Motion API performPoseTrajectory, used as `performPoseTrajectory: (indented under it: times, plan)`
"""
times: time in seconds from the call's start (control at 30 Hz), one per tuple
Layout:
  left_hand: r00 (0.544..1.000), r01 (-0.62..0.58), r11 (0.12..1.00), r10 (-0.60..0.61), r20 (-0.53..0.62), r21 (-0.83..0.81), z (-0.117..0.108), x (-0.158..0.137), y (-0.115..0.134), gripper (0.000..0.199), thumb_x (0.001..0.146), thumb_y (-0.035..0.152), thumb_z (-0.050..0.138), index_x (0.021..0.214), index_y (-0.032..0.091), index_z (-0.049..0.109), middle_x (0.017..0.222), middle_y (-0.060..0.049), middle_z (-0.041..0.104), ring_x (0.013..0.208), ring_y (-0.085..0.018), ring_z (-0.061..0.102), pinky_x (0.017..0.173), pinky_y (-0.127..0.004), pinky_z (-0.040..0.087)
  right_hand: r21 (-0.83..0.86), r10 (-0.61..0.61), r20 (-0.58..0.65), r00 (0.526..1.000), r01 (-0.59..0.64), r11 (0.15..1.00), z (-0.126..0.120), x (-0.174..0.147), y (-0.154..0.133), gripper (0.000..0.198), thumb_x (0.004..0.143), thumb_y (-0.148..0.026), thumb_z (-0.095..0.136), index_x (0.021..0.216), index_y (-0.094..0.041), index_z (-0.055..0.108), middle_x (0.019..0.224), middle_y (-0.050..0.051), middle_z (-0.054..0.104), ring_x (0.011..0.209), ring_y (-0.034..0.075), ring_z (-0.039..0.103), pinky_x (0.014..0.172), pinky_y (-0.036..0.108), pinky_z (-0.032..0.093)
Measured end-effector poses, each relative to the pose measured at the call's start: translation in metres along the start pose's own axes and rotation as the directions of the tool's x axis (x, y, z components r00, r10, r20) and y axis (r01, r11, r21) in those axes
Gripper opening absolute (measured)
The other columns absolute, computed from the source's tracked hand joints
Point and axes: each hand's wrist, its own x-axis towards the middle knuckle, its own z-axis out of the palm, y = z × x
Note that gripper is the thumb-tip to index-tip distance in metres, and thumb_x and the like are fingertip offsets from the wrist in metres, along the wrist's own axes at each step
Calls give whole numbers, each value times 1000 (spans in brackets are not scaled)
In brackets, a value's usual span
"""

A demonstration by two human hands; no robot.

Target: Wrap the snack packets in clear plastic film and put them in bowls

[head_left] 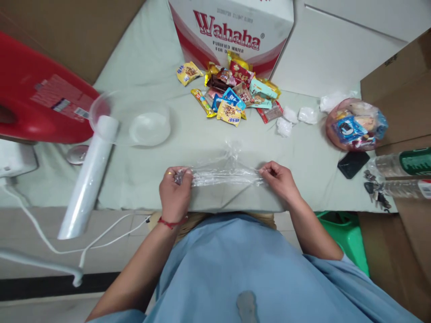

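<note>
A clear plastic bag [222, 175] is stretched sideways between my two hands, low over the front of the table. My left hand [175, 190] pinches its bunched left end, fingers curled round the film. At the other end, my right hand [279, 178] grips the edge between thumb and fingers. The bag looks flat, and a crumpled part of it points away from me. Beyond it lies a pile of wrapped snacks [232, 92] in many colours. Several small white crumpled bundles [289, 117] sit to the right of that pile.
A Wahaha carton [232, 33] stands at the back. On the left are a clear round tub [150, 128], a roll of plastic film [89, 179] and a red jug [43, 89]. To the right are a filled snack bag [357, 128], a black object [353, 164], keys [377, 190] and bottles [414, 162].
</note>
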Motion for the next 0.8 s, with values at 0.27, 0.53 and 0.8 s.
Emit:
performPoseTrajectory:
  times: [0.27,0.53,0.8]
  plan:
    - [872,-479,794,382,307,374,-44,-12,33,75,80,46,71,149,26,50,154,-14,50,155,-41,35,125,-65,33,-328,-351,284,892,434,839,-10,17,-53,73,84,-57,83,147,-27,59,146,13,60,134,36,54,114,55,47]
    - [888,-458,805,399,227,377,35,33,38,25,98,40,48,92,22,64,87,-6,70,89,-24,67,88,-38,51,-314,-384,-54,922,349,883,58,58,-59,18,103,-30,56,101,-22,72,115,11,70,109,26,63,95,39,52]
    - [997,-12,999,15,71,-37,36,63,15,29,101,42,46,77,26,47,53,8,43,44,-13,42,52,-28,36,83,5,-248,969,17,996,1,67,5,25,99,-42,56,82,-23,60,61,-4,60,53,14,53,63,29,47]
